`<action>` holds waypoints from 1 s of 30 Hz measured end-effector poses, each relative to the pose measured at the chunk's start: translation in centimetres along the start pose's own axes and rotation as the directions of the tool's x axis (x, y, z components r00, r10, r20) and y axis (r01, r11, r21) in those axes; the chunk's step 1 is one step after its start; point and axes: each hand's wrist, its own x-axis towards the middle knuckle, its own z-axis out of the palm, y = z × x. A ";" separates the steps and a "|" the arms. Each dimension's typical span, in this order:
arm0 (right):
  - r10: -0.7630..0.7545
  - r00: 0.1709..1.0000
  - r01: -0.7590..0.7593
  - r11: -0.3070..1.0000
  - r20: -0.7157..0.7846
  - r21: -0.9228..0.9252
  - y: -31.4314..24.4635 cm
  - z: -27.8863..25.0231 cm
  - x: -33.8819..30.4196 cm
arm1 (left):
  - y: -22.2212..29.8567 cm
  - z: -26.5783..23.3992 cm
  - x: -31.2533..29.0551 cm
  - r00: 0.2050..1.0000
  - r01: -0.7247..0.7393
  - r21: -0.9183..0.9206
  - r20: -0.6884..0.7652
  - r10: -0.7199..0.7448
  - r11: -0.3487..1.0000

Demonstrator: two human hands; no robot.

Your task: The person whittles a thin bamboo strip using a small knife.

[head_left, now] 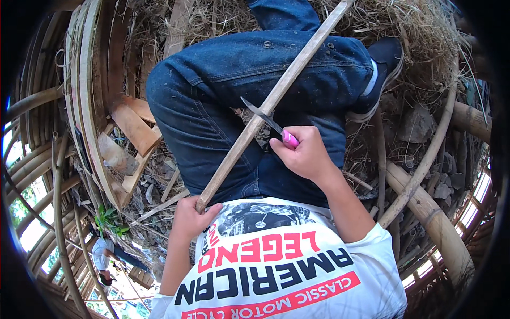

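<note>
Knife [273,125] across a stick [287,85], with parts of both grips hidden

The stick slants over the person's lap, from the shirt [324,212] at the waist up past the jeans [186,101], and its far end runs out at the top edge. Its near end sits in the left hand [192,220]; the thumb lies along the wood, and the other fingers seem curled beneath it, mostly out of view.

The right hand [307,157] is closed round the knife's pink handle—only a bit of it shows past the thumb and forefinger, and the rest is covered by the fist. The blade crosses the stick near its middle, tip sticking out on the left side; whether the edge bites into the wood is hard to make out.

One dark shoe [380,72] shows at the right, while the other foot cannot be seen. Dry straw [425,37] lies at upper right, wood scraps [135,127] at left. Bamboo poles [427,220] bend into the black rim and are cut off there. A second person [103,252] at lower left is small—too small to tell what their hands do.
</note>
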 end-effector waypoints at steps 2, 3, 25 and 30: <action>-0.018 1.000 0.018 1.000 0.017 -0.003 -0.4 0.1 0.2 | 1.3 -0.3 -0.2 0.998 0.014 0.018 -0.059 -0.013 1.000; -0.032 0.999 0.033 0.999 0.026 -0.026 -0.8 0.3 0.3 | 1.8 -0.6 -0.2 0.997 0.003 0.015 -0.081 -0.002 1.000; 0.046 0.993 -0.082 0.934 -0.111 -0.348 -0.3 0.7 2.3 | 0.7 2.6 0.8 0.948 -0.222 0.068 -0.218 0.232 0.973; 0.012 0.990 -0.053 0.955 -0.138 -0.292 -1.3 0.2 2.6 | 2.2 2.3 1.3 0.933 -0.229 0.094 -0.262 0.246 0.969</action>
